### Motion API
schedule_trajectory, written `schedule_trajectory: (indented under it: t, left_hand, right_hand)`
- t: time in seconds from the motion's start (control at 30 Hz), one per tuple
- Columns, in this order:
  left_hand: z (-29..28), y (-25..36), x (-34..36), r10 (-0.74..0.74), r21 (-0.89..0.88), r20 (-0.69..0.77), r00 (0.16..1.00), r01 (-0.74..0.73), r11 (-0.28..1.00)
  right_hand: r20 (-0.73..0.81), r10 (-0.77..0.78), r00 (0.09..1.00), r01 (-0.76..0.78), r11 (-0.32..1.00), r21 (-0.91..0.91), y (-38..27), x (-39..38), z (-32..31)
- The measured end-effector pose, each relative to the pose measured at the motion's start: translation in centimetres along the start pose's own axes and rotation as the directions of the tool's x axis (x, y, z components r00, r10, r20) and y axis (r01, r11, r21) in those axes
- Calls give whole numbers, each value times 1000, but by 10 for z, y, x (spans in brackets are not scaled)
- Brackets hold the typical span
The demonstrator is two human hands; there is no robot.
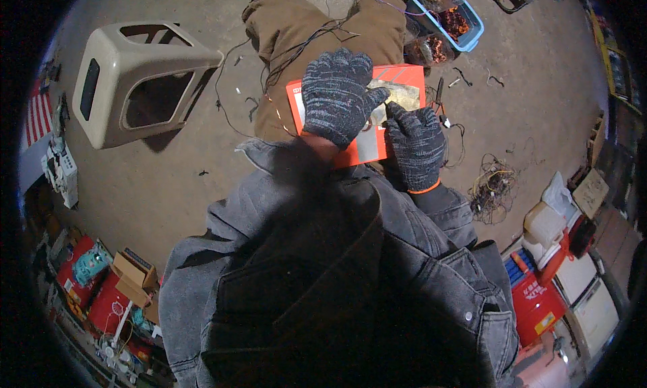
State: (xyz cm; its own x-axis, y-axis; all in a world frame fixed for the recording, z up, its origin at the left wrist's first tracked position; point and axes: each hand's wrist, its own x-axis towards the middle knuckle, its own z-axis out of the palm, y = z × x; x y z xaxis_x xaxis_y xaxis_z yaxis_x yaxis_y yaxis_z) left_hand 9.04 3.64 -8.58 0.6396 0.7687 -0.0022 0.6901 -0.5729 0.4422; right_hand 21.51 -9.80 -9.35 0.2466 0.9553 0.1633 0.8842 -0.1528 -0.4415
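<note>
Both hands wear dark grey speckled knit gloves. A flat orange-red box (412,78) with white and grey areas lies across my lap. My left hand (337,91) is over its middle, fingers curled down and thumb pointing right; whatever is under the fingers is hidden. At the box's right edge, my right hand (416,146) has its fingers bent together, fingertips near the left thumb; I cannot make out what they pinch. A yellowish worn patch (404,97) shows on the box just beyond the right fingertips. Dark wires (306,43) trail over my brown trousers beyond the left hand.
A beige plastic housing (108,84) with openings stands on the floor at left. At the far right of my legs, a blue-rimmed tub (477,34) holds containers of coppery scraps. Tangled wire (493,189) lies right. Red boxes (536,310) and clutter line both sides.
</note>
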Motion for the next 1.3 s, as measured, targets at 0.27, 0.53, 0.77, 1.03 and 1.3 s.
schedule_trajectory:
  t: [0.27, 0.53, 0.77, 1.03, 1.3]
  left_hand:
    - [4, 0, 2, -28, 22, 29, 999, 27, 999]
    - [1, 3, 2, -56, 20, 70, 996, 55, 998]
    - [4, 1, 0, -29, -7, -19, 999, 29, 1000]
    - [5, -3, 3, -31, -3, 64, 997, 31, 1000]
    - [5, -4, -2, 35, -17, -52, 998, -36, 999]
  right_hand:
    - [-57, 20, 998, -20, 1000, 12, 0, -8, 10]
    - [-74, 0, 997, -1, 1000, -16, 3, -13, 14]
    - [-75, 3, 997, -3, 1000, -9, 2, -15, 14]
    - [-29, 109, 994, -107, 991, 82, -2, -24, -1]
    - [-79, 18, 997, 6, 958, 287, -18, -18, -10]
